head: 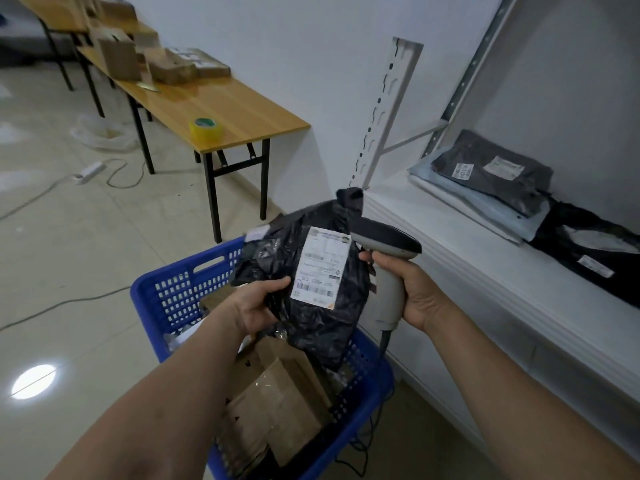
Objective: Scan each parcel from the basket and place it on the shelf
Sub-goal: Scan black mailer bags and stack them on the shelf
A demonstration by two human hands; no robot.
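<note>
A person's left hand (258, 306) grips a crumpled black parcel (322, 334) by its left edge, thumb on the front and fingers curled behind, holding it upright in the air above a blue basket (180, 285). The parcel's white label (320, 268) faces the camera. The right hand (415, 292) is wrapped around the handle of a grey scanner (384, 244), held just to the right of the parcel; the scanner's front end is hidden behind the parcel's right edge, and whether the two touch cannot be told. A cord (384, 341) drops from the handle past the basket's right side.

Brown cardboard parcels (277, 410) lie in the basket, partly covered by the left forearm and the hanging bag. To the right runs a white shelf (467, 258), where a grey parcel (491, 171) rests on a pale blue parcel (485, 206), with a second black bag (588, 251) just beside them, nearer the camera. A perforated metal post (388, 109) rises at the shelf's far end, directly behind the held parcel's top. At far left, a wooden table (242, 105) carries a roll of tape (206, 129) and several boxes (173, 64). A power strip (89, 172) lies on the tiled floor.
</note>
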